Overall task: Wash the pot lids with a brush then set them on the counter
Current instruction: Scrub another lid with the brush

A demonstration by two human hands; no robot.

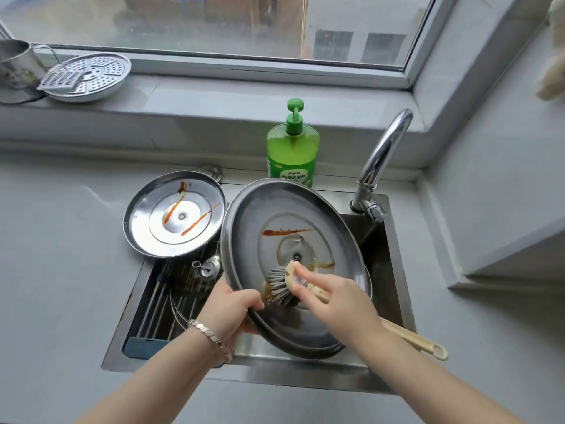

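Two bare forearms (159, 371), left hand (227, 310), right hand (339, 304), link bracelet (211, 335) of pale flat metal plates on left wrist

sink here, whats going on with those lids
A person is scrubbing the large lid over the sink. The left hand grips its rim while the right hand holds the brush against its stained inner face. A sauce streak higher up is untouched. A smaller lid, also streaked with sauce, sits at the sink's left edge, not yet washed.
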